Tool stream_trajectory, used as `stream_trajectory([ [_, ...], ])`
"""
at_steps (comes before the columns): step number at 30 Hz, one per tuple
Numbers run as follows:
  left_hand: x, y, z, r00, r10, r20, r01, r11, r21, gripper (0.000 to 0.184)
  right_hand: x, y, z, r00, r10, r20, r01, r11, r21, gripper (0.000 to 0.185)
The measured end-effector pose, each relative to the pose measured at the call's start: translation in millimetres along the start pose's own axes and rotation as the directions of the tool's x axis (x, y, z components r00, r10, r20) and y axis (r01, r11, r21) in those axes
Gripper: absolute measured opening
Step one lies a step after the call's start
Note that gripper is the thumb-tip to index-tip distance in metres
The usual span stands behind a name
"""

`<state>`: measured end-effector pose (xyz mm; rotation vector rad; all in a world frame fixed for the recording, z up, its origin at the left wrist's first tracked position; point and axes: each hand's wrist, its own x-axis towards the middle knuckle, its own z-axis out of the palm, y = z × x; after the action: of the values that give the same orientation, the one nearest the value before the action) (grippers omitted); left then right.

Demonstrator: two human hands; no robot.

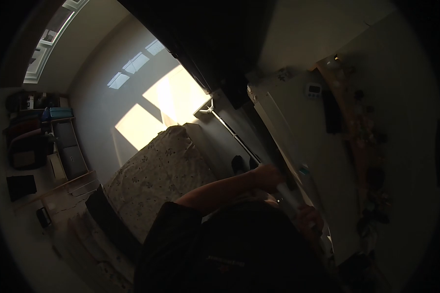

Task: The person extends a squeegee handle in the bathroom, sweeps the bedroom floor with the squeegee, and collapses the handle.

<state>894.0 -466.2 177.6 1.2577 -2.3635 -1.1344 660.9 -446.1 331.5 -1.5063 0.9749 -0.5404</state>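
Note:
A flat mop with a long pale pole runs from upper left down towards my body. Its flat head, with a forked white joint, rests on the floor at the edge of a bright sunlit patch. My left hand is closed around the pole, the bare forearm reaching across from the left. Lower down, near the pole's top end, my right hand is also wrapped round it. A pale stretch of pole shows between the two hands. Dim light hides the finer detail of the fingers.
A bed with a flowered cover lies left of the mop. Shelves with bags stand far left. A dark tall piece of furniture rises above the mop head. On the right, a long pale surface carries a small white timer.

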Motion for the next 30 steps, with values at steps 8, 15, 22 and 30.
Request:
stream_trajectory([
  [8, -22, -4, 67, 0.980, -0.180, -0.082, 0.181, 0.984, 0.005, 0.029, -24, 7, -7, 0.908, 0.262, 0.327, -0.297, 0.953, 0.061, 0.041],
  [15, 14, 17, 182, 0.873, -0.451, -0.184, 0.444, 0.892, -0.077, 0.046, -49, 137, -26, 0.652, 0.668, 0.358, -0.505, 0.735, -0.452, 0.055],
  [22, 78, 120, 281, 0.796, -0.578, 0.179, 0.572, 0.816, 0.086, 0.095, -186, 212, -101, 0.808, 0.545, 0.224, -0.199, 0.610, -0.767, 0.048],
  [30, 27, 236, 361, 0.807, -0.589, -0.042, 0.582, 0.806, -0.111, 0.095, -454, 223, -279, 0.699, 0.713, 0.061, -0.380, 0.441, -0.813, 0.050],
])
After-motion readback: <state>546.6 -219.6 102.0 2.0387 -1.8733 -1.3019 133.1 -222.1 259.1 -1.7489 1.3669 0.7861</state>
